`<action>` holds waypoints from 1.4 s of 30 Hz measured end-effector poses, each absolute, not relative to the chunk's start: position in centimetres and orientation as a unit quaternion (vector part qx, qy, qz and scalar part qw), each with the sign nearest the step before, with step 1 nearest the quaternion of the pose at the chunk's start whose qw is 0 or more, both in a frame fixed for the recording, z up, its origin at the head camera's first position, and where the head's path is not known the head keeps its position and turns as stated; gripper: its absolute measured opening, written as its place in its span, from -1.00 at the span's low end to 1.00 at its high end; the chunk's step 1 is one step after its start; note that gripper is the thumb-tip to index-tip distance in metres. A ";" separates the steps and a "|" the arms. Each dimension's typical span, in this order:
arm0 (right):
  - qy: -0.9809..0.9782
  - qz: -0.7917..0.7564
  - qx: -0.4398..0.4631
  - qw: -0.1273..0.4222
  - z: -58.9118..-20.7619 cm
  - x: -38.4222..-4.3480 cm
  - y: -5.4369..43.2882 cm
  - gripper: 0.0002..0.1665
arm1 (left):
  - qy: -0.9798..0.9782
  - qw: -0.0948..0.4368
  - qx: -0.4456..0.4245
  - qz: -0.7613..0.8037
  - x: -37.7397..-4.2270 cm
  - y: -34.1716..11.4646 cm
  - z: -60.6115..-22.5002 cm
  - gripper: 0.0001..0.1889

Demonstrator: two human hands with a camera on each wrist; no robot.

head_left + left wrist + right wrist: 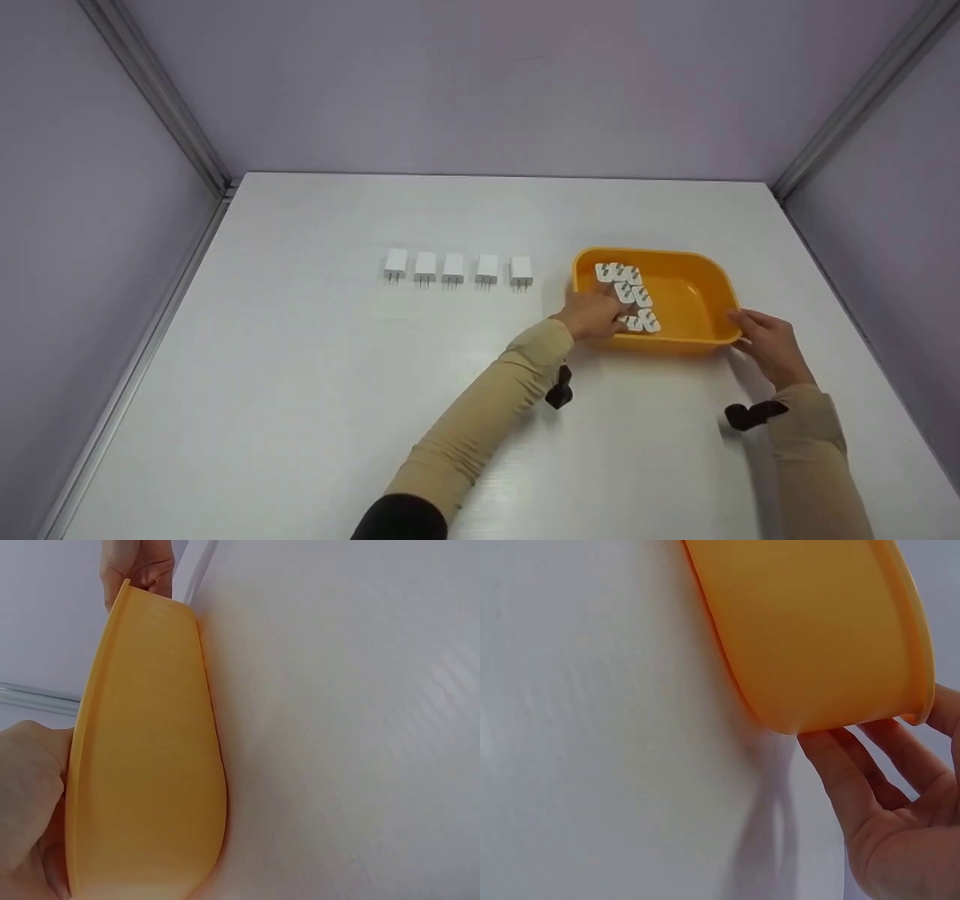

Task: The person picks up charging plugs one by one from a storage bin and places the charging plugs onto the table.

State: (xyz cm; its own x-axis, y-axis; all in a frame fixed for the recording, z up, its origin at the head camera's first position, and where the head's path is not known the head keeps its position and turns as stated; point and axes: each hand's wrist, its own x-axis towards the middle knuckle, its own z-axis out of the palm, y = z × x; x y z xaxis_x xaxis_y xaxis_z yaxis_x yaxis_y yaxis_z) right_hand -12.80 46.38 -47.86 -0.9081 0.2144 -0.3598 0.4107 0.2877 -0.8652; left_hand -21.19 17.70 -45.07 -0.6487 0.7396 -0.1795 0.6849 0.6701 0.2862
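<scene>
A yellow plastic tray (pixel 694 300) stands on the right part of the white table. In its left half sit several white plug adapters (pixel 624 292), their metal prongs facing up. My left hand (pixel 594 313) reaches over the tray's near left rim, with its fingers down among these adapters; I cannot tell whether it grips one. In the left wrist view the tray wall (pixel 150 750) hides its fingertips. At the near right corner my right hand (pixel 772 346) holds the tray, one digit over the rim and the other fingers (pixel 840 772) against the outer wall.
Left of the tray, several more white plug adapters (pixel 453 268) lie in a row on the table (pixel 300 360), prongs toward me. Pale walls (pixel 480 90) enclose the table at the back and both sides.
</scene>
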 end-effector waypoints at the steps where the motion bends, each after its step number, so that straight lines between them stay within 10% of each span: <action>1: 0.800 -0.560 0.195 0.087 -47.9 -12.8 46.4 0.00 | 0.903 0.137 0.396 0.096 -21.2 17.7 -45.1 -0.67; 42: 0.746 -0.634 0.190 0.071 -47.7 -12.2 47.1 0.03 | 0.847 0.055 0.465 0.254 -21.0 14.8 -44.1 -0.62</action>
State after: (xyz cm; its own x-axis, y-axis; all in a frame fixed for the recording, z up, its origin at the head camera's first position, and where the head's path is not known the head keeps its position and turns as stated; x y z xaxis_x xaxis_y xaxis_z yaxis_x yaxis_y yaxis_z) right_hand -12.18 47.05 -47.71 -0.9176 0.1935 -0.3473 0.3739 0.1233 -0.9192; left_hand -20.99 14.83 -44.07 -0.5619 0.8148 0.1424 0.7588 0.4393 0.4808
